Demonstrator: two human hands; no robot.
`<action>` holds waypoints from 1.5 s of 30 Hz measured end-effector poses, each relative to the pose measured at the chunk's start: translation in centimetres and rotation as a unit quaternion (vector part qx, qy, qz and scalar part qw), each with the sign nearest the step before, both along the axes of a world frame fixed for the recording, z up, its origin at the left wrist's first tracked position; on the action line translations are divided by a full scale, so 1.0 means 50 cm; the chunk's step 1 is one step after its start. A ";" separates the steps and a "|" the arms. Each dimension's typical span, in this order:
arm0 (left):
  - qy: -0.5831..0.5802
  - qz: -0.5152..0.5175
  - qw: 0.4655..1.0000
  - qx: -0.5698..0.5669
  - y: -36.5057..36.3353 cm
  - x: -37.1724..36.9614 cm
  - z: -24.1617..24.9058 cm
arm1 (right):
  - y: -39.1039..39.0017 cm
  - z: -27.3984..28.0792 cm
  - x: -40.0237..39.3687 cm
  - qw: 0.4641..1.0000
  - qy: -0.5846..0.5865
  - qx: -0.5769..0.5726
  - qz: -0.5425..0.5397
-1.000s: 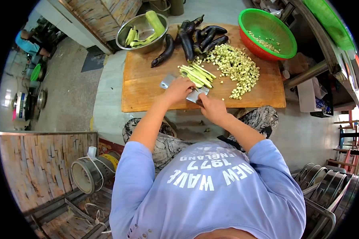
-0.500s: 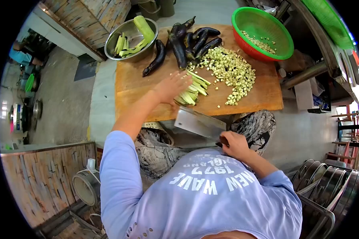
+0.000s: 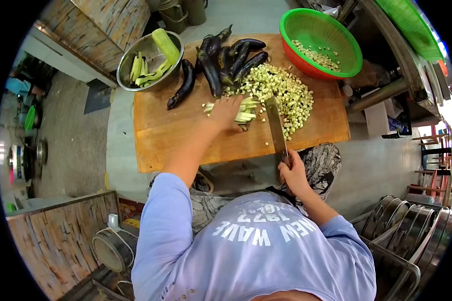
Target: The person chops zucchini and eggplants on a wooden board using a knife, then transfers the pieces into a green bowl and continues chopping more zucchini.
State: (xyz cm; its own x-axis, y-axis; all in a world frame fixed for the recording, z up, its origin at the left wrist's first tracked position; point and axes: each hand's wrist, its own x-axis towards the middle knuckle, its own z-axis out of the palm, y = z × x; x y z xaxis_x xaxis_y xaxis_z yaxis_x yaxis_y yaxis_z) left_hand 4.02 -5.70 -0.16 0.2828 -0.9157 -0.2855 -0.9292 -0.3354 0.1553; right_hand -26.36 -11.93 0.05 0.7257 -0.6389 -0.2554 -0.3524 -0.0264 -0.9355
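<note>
On the wooden board point(image 3: 186, 145), my left hand point(image 3: 225, 114) lies with fingers spread over pale green eggplant strips point(image 3: 246, 111). My right hand point(image 3: 292, 169) is wrapped round the handle of a cleaver point(image 3: 276, 125). Its blade points away from me, between the strips and a heap of diced eggplant point(image 3: 291, 95). Several whole dark eggplants point(image 3: 209, 70) are at the back of the board, and one lies apart point(image 3: 183, 85) to their left.
A steel bowl point(image 3: 123, 75) with peeled pieces sits at the board's back left corner. At the back right, a green colander point(image 3: 356, 55) holds some dice. A wooden frame point(image 3: 412, 60) stands on the right, with metal racks point(image 3: 412, 261) at the lower right.
The cleaver has swung from below the board's near edge to upright over the board, beside the dice. My left hand has shifted right over the strips, which now lie more crosswise.
</note>
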 end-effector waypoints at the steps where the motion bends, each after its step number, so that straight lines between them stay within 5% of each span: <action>1: 0.002 0.029 0.999 0.013 0.005 -0.017 0.008 | -0.001 0.033 0.030 0.999 0.004 0.045 -0.019; 5: -0.038 0.063 0.997 0.005 0.028 -0.053 0.020 | -0.004 0.018 0.097 0.998 0.022 0.056 0.003; 10: -0.117 0.047 0.989 -0.075 0.042 -0.049 -0.016 | 0.018 -0.009 0.143 0.991 0.023 -0.097 0.093; 14: -0.050 0.111 0.990 -0.072 0.031 -0.029 -0.028 | -0.035 -0.019 0.165 0.985 0.057 -0.093 0.131; 19: -0.065 0.238 0.968 -0.042 0.014 -0.104 -0.015 | -0.084 0.049 0.173 0.973 0.099 -0.129 0.163; 24: -0.104 0.248 0.953 -0.142 0.014 -0.106 -0.070 | -0.072 0.102 0.152 0.953 0.066 -0.228 0.188; 38: -0.067 0.258 0.957 -0.118 0.015 -0.105 -0.041 | -0.076 0.003 0.216 0.952 0.098 -0.213 0.197; 42: -0.044 0.263 0.957 -0.116 0.011 -0.100 -0.040 | -0.078 0.029 0.187 0.972 0.091 -0.146 0.157; 45: -0.049 0.267 0.956 -0.111 0.017 -0.110 -0.040 | -0.062 0.090 0.175 0.960 0.101 -0.198 0.172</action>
State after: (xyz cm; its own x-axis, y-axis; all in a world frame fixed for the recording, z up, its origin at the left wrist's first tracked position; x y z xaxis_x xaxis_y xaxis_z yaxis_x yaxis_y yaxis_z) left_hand -1.49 -4.84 -2.16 0.7422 -0.6683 -0.0496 -0.6486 -0.7350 0.1976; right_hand -17.62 -15.04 4.58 0.8723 -0.4461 -0.2002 -0.4324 -0.5125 -0.7419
